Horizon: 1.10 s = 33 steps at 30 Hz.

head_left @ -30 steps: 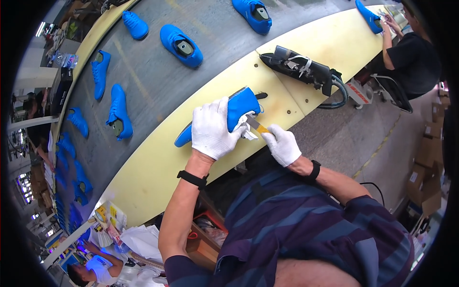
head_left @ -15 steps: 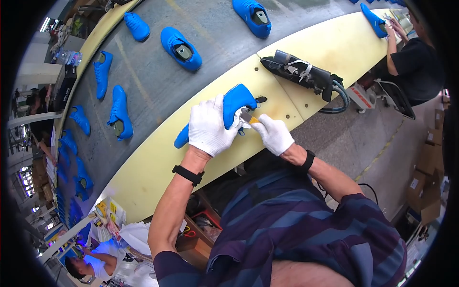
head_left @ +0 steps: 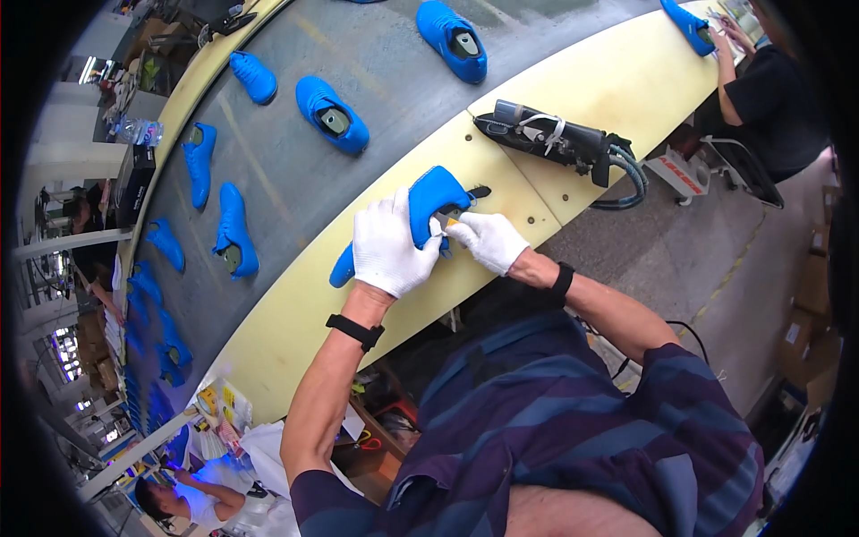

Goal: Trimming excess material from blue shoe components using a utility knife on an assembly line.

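Note:
A blue shoe (head_left: 431, 199) lies on the pale yellow bench edge (head_left: 295, 313). My left hand (head_left: 391, 243), in a white glove, is wrapped over the shoe's middle. Its toe (head_left: 341, 267) sticks out to the left of that hand. My right hand (head_left: 488, 240), also gloved, pinches a small yellowish piece (head_left: 450, 215) at the shoe's heel opening. A thin dark tip shows just beyond the heel; what it belongs to is unclear.
A black hand tool with hoses (head_left: 553, 141) rests on the bench to the right. Several blue shoes (head_left: 332, 115) ride a grey conveyor belt (head_left: 295, 188) beyond. A person in black (head_left: 769, 98) works at the far right; another person (head_left: 183, 497) is at lower left.
The shoe and both hands shifted slightly toward the bench edge. My right hand moved in closer against the shoe's heel.

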{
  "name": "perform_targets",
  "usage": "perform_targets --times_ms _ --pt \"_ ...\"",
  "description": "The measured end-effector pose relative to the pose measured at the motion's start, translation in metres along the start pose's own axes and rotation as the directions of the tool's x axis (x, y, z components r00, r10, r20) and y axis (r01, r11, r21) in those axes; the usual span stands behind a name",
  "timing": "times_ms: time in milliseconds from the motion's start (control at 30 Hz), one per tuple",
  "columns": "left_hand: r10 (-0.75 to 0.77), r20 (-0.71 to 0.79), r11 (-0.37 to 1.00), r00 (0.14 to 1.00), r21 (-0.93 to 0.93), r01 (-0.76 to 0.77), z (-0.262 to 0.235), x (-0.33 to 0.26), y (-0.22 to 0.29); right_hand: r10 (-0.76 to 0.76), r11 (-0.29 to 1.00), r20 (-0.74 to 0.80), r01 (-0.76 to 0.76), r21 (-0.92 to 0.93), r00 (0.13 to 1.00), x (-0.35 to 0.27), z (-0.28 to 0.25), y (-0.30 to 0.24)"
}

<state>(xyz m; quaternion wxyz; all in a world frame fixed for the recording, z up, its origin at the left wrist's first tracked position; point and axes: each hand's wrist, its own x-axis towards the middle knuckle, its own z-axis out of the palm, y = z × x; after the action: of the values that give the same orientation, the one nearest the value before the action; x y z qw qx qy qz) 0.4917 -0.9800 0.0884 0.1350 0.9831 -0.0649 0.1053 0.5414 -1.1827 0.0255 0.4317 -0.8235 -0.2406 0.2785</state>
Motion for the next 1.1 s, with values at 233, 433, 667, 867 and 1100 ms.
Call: perform_targets --times_ms 233,433,667,867,1100 --pt "-0.179 0.303 0.984 0.936 0.078 0.163 -0.019 0.009 0.001 0.023 0.987 -0.111 -0.005 0.161 0.994 -0.012 0.003 -0.010" --pt "-0.114 0.227 0.992 0.967 0.073 0.100 -0.015 -0.006 -0.004 0.097 0.994 -0.049 -0.093 0.064 0.994 -0.029 -0.005 -0.006" --pt "-0.085 0.198 0.996 0.977 0.046 0.077 -0.010 -0.011 -0.017 0.101 0.995 -0.073 -0.101 0.007 0.992 -0.057 -0.003 0.009" --pt "-0.093 0.280 0.996 0.955 0.021 0.091 -0.020 -0.004 -0.018 0.123 0.992 -0.136 -0.117 0.052 0.983 -0.064 -0.020 0.004" --pt "-0.183 0.431 0.980 0.884 0.010 0.198 -0.028 -0.004 -0.021 0.060 0.991 -0.095 -0.071 -0.113 0.994 -0.046 -0.022 0.010"
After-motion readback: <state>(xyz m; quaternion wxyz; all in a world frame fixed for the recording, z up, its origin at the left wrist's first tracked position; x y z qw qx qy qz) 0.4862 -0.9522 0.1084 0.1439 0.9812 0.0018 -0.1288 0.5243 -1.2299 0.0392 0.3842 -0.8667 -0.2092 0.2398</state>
